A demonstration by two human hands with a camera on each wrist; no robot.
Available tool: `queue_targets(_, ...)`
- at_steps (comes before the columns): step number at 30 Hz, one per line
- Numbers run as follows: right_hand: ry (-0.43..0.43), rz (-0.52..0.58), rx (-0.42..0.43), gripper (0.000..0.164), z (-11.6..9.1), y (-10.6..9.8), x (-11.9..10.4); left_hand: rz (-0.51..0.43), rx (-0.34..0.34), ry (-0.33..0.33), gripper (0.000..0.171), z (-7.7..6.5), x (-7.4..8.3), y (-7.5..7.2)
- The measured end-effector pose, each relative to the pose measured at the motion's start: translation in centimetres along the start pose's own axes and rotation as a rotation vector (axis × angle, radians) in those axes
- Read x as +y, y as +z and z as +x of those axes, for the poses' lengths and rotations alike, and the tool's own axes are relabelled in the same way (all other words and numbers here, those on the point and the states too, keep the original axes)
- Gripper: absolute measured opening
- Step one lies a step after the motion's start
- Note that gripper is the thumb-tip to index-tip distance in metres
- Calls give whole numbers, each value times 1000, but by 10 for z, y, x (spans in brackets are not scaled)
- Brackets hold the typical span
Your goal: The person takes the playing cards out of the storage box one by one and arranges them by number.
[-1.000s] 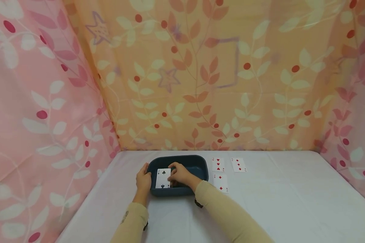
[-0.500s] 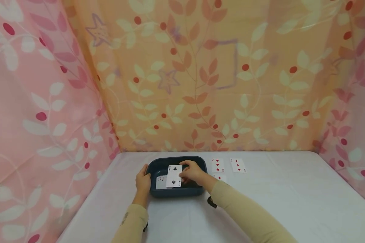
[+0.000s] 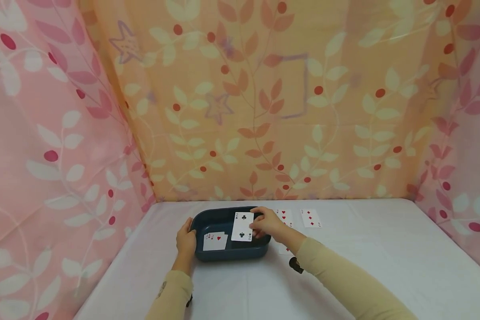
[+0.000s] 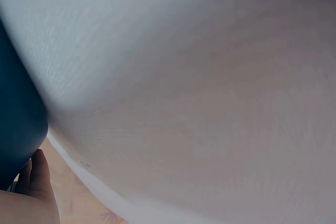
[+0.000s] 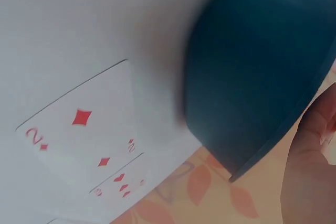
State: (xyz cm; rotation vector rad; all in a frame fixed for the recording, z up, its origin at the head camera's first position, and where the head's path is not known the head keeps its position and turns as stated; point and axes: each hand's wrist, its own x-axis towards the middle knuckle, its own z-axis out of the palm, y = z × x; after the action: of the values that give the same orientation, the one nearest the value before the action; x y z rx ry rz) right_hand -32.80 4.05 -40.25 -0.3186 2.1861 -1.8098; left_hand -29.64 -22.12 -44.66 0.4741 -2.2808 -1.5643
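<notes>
A white rectangular playing card with two black clubs point(image 3: 242, 226) was held face up over the right part of a dark blue, round-cornered container point(image 3: 232, 255). Its right edge was pinched between the thumb and fingers of the right hand point(image 3: 267, 222), so that nearly the whole face was left showing to the left of the fingers. The right hand was bent inward over the container's right side, and its forearm, covered by a beige sleeve point(image 3: 344, 278), was stretched in from the near right of the container. The container's left end was gripped by the left hand point(image 3: 186, 239), with the thumb laid at the rim and the fingers set against the outer wall; the left forearm was angled up from the container's near left. A small stack of white cards with red pips point(image 3: 214, 242) was seen inside the container, at its near left. To the container's right, a two of diamonds point(image 5: 81, 135), a three of hearts point(image 3: 284, 215) and a three of diamonds point(image 3: 311, 218) were laid face up on the white-covered table point(image 3: 368, 266).
</notes>
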Motion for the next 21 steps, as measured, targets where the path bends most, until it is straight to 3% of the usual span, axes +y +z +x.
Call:
queue_targets(14, 39, 3, 35, 51, -21, -30, -2, 17, 21, 16, 51, 0, 2, 0)
queue_targets(21, 0, 21, 14, 53, -28, -41, 5, 8, 17, 15, 51, 0, -1, 0)
